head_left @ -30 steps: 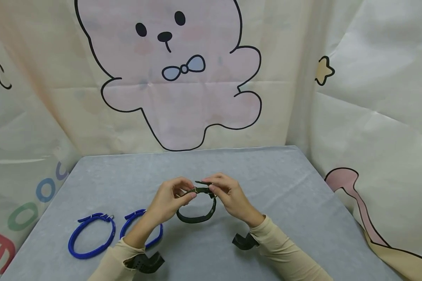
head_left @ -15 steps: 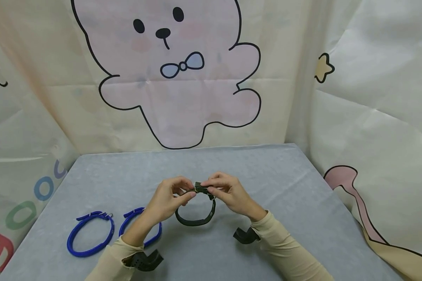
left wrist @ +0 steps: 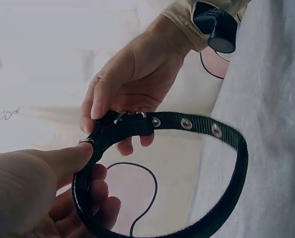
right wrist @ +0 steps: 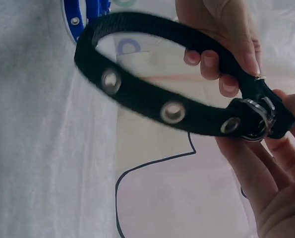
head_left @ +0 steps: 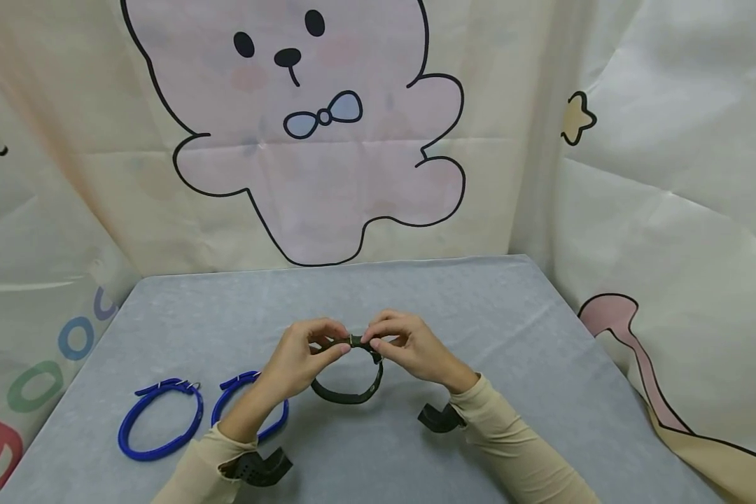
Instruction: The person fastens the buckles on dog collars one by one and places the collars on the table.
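A dark green collar with metal eyelets [head_left: 346, 399] hangs as a loop between the two hands, above the table. My left hand [head_left: 299, 357] pinches its strap between thumb and fingers, close to a small metal loop [left wrist: 86, 141]. On the other side of that spot, my right hand [head_left: 412, 350] pinches the strap by the buckle and D-ring [right wrist: 259, 119]. The right fingertips partly cover the strap's end. In the right wrist view several eyelets line the lower band.
Two blue collars lie on the grey cloth-covered table [head_left: 479, 315]: one [head_left: 153, 456] at the left, the other [head_left: 242, 380] partly behind the left forearm. Each wrist wears a black camera mount [head_left: 441, 418]. Printed curtains [head_left: 491, 210] stand behind and beside the table.
The strap's end, which stuck out above the band and then stood up near the left fingertips, now lies down along the band under the right fingers. Both hands stay almost in place.
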### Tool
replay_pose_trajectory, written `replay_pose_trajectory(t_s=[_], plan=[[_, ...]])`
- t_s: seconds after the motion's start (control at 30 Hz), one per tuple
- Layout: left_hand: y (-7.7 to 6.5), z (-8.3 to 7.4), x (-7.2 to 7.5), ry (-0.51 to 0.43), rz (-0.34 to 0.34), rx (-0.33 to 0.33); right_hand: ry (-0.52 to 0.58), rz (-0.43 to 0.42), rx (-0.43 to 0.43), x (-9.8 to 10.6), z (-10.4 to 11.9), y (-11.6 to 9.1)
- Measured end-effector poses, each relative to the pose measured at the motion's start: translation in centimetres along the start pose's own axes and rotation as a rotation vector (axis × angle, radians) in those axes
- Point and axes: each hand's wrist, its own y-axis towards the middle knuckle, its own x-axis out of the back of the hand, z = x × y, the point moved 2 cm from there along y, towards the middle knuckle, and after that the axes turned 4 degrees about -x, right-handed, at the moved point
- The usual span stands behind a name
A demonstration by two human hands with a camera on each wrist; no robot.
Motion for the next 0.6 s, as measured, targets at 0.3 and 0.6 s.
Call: replay_pose_trajectory(t_s=[0.3,0.6], plan=[[-0.1,-0.1,-0.3,-0.006,-0.030,-0.034,-0.073,-0.081,0.034,-1.2,0.0,0.3],[-0.1,-0.2,0.6,-0.195,-0.257,-0.020,-0.021,-0.118,0.005,-1.7,-0.2,0.3]])
